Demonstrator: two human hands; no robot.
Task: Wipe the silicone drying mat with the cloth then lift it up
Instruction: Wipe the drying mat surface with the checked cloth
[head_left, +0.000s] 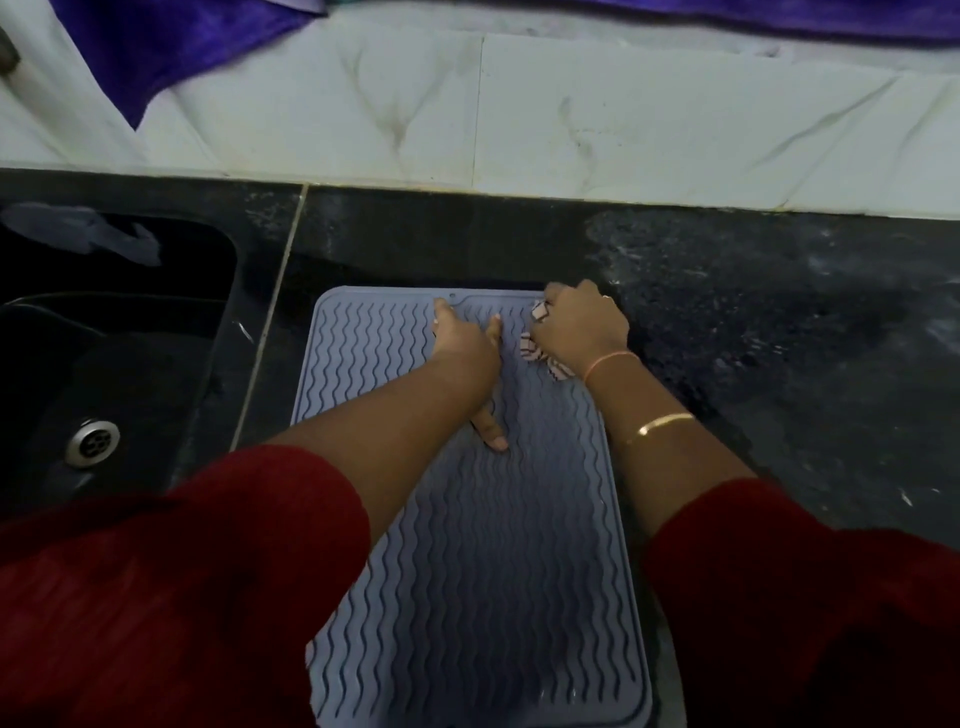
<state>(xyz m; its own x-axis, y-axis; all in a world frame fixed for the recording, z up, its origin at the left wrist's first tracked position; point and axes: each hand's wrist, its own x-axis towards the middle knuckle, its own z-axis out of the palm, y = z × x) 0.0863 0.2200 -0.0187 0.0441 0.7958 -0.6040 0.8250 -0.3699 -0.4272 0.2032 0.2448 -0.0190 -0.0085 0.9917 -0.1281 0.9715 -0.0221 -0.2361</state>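
Observation:
A grey-blue silicone drying mat (467, 545) with wavy ridges lies flat on the black counter, running from the middle of the view down to the bottom edge. My left hand (467, 348) presses on the mat's far part with fingers spread flat and thumb pointing back toward me. My right hand (582, 325) is at the mat's far right corner, fingers curled round a bunched checked cloth (540, 353) that sticks out below and left of the fist.
A black sink (104, 364) with a metal drain (92, 441) sits left of the mat. The black stone counter (779, 338) extends to the right. A white marble ledge (571, 119) runs behind, with purple fabric (171, 41) draped over it.

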